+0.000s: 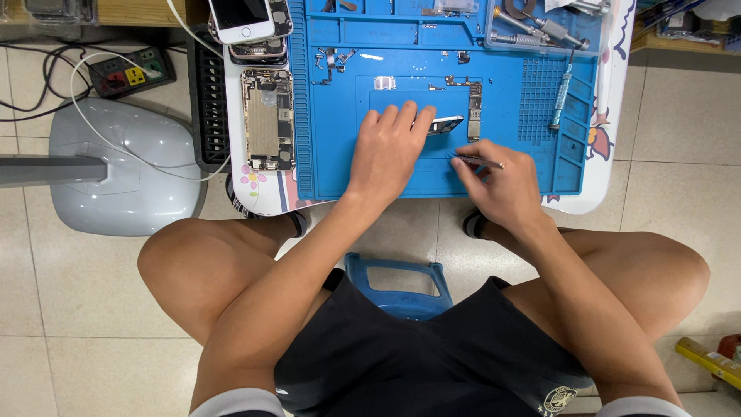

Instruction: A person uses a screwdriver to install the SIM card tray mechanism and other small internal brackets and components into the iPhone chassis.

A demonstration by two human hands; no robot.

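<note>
- Small dark component: it lies on the blue repair mat, just left of the bare circuit board, under my left fingertips. I judge it light, thin, rigid and fragile; it should be pinned by its flat face or taken by its edges, never flexed.
- Left hand: palm down, fingers extended and close together, tips pressing on the near end of the component. It pins the part and does not clasp it.
- Right hand: fingers curled in a pinch around slim metal tweezers, whose tip points left toward the component; I cannot tell whether the tip touches anything.
- Surroundings: an opened phone chassis lies at the mat's left edge, a screwdriver on its gridded right side, and loose small parts near the top.
</note>
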